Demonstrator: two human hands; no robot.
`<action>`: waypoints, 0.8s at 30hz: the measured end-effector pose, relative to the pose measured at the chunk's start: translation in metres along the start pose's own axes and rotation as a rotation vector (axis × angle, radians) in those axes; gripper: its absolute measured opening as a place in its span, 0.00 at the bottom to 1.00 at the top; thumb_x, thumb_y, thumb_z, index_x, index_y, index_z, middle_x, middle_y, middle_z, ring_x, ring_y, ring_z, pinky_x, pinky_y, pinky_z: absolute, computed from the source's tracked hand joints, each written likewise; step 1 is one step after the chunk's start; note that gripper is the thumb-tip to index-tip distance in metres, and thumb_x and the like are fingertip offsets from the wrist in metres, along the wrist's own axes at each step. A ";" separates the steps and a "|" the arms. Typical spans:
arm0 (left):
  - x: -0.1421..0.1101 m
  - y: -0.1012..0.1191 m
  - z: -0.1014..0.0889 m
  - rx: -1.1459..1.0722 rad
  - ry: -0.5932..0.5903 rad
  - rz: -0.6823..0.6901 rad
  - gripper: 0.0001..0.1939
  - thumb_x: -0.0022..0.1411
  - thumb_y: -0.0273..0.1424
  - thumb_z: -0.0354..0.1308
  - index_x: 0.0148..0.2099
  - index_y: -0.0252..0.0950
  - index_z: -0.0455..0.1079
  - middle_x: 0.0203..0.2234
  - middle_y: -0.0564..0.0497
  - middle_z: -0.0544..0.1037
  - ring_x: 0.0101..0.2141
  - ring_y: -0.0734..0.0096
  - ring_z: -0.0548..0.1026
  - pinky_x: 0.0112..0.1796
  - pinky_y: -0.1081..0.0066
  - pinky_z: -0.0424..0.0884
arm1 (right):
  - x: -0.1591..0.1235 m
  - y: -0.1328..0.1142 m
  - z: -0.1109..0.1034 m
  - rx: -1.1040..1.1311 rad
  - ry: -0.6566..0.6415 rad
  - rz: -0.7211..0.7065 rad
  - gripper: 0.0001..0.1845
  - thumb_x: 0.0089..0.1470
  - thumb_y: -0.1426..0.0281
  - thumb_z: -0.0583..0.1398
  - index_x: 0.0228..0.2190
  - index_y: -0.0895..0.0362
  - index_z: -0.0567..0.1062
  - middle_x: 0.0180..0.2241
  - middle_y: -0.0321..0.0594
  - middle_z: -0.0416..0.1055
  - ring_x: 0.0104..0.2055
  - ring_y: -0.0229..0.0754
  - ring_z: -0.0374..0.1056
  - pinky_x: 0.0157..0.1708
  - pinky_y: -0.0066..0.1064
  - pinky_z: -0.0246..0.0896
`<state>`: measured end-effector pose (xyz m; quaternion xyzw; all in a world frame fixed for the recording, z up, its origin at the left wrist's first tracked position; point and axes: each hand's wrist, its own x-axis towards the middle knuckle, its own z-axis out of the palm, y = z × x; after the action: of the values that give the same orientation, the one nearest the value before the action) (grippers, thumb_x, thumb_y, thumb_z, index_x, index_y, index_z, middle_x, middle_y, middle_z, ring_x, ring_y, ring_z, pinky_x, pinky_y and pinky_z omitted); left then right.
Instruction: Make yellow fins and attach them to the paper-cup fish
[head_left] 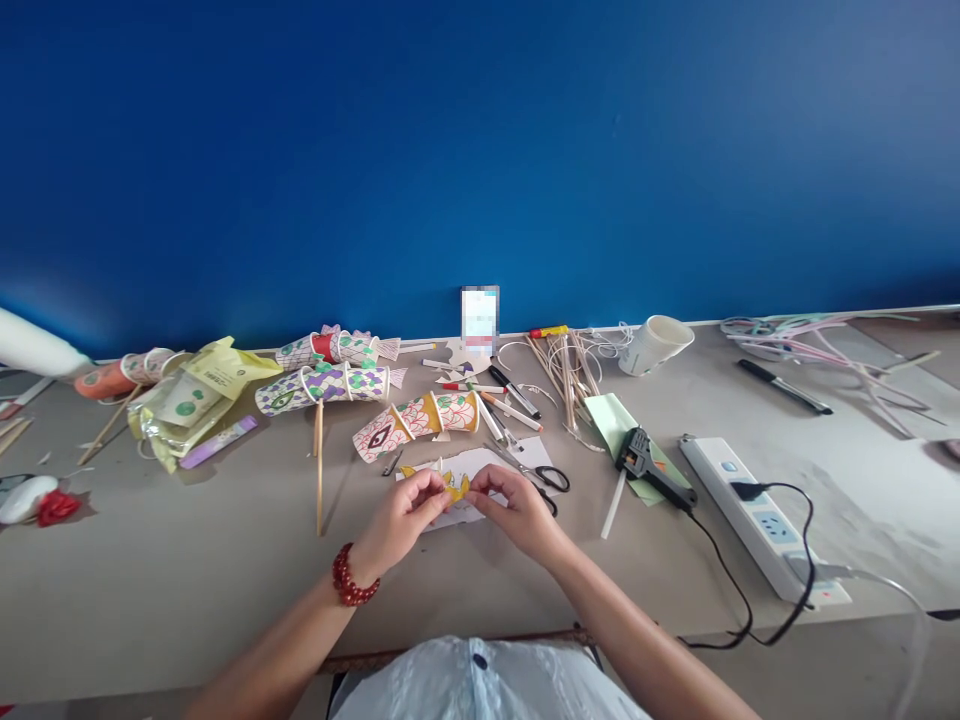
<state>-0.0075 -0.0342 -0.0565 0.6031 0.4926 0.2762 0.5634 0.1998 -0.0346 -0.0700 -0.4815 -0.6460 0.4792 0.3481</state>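
My left hand (411, 508) and my right hand (511, 505) pinch a small yellow paper cutout (457, 488) between them, over the front middle of the table. Beneath it lies a white sheet of paper (480, 462) with drawn lines. Scissors (553, 478) with black handles rest on the sheet's right side, close to my right hand. Just behind my hands is a fish made of paper cups (417, 424), coloured orange with red scale lines and a drawn eye. A red bead bracelet (355, 578) circles my left wrist.
Two more cup fish (330, 388) lie behind left, one on a wooden stick. A yellow package (196, 392) is farther left. Markers (514, 388) and wooden sticks (571, 375) are at the back. To the right are a glue gun (646, 468), a corded power strip (750, 510) and a paper cup (655, 346).
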 end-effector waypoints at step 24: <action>-0.007 -0.026 -0.018 0.848 0.222 0.295 0.04 0.68 0.32 0.56 0.42 0.39 0.70 0.35 0.49 0.76 0.38 0.61 0.75 0.41 0.61 0.72 | 0.043 0.008 0.017 -0.718 -0.080 -0.214 0.06 0.53 0.74 0.66 0.33 0.56 0.74 0.38 0.43 0.75 0.42 0.49 0.69 0.44 0.38 0.65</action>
<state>-0.0332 -0.0369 -0.0760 0.8108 0.5283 0.1903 0.1654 0.1736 0.0019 -0.0831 -0.4835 -0.8326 0.2016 0.1797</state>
